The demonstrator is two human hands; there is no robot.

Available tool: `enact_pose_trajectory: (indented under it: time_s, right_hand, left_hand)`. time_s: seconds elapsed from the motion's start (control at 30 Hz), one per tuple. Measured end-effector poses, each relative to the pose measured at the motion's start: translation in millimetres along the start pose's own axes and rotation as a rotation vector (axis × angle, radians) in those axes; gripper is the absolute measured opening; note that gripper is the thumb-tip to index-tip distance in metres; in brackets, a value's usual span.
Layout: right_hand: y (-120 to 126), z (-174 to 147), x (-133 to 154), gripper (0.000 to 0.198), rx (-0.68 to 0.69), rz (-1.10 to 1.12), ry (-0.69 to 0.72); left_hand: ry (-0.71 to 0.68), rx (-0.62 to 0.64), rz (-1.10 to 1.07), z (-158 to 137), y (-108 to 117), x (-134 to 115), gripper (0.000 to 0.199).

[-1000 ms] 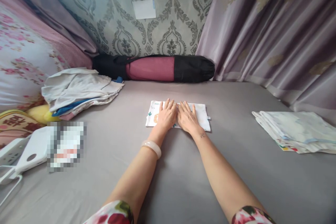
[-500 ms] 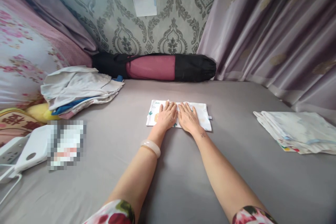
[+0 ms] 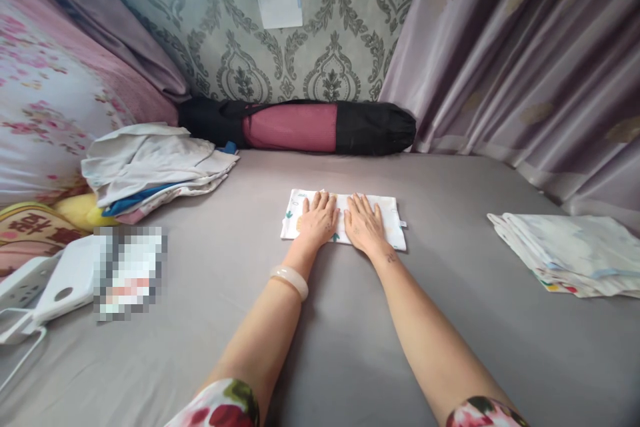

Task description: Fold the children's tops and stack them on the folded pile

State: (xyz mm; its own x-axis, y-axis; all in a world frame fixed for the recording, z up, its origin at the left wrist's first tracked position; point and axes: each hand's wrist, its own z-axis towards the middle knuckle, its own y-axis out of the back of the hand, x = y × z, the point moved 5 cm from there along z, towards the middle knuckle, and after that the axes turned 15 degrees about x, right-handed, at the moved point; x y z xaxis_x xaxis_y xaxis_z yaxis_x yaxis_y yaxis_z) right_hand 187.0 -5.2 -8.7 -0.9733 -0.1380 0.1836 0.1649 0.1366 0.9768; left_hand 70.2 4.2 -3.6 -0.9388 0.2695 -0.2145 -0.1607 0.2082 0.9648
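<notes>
A white printed cloth (image 3: 393,223), folded into a flat rectangle, lies on the grey sheet (image 3: 340,333) in the middle of the view. A small label sticks out from its right side. My left hand (image 3: 319,219) rests flat on the left half of the cloth, fingers stretched forward. On the right half, my right hand (image 3: 364,221) is also pressed flat with its fingers slightly spread. A narrow gap separates the two hands. Parts of the cloth's print are hidden beneath them.
A loose pile of clothes (image 3: 150,160) lies at left, a folded stack of cloth (image 3: 575,250) at right. A black and pink rolled bag (image 3: 295,127) lies along the wall. White power strips (image 3: 70,273) with a cable are at lower left, beside a blurred-out item (image 3: 131,273).
My right hand has slid slightly right across the cloth, widening the gap between the hands. My left hand stays flat in nearly the same place. The whole view has shifted a little.
</notes>
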Motion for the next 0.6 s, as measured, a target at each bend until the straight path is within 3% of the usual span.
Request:
enact_pose_trajectory:
  time_s: [0.23, 0.47, 0.6]
  right_hand:
    - [3, 0, -2, 0.053, -0.011, 0.010, 0.000]
    - [5, 3, -13, 0.053, -0.100, 0.028, -0.093]
    - [0, 2, -14, 0.054, -0.041, 0.027, -0.108]
  left_hand:
    - [0.002, -0.033, 0.002, -3, 4, 0, 0.049]
    - [0.075, -0.155, 0.014, -2, 6, 12, 0.050]
    - [0.098, -0.103, 0.012, 0, -1, 18, 0.053]
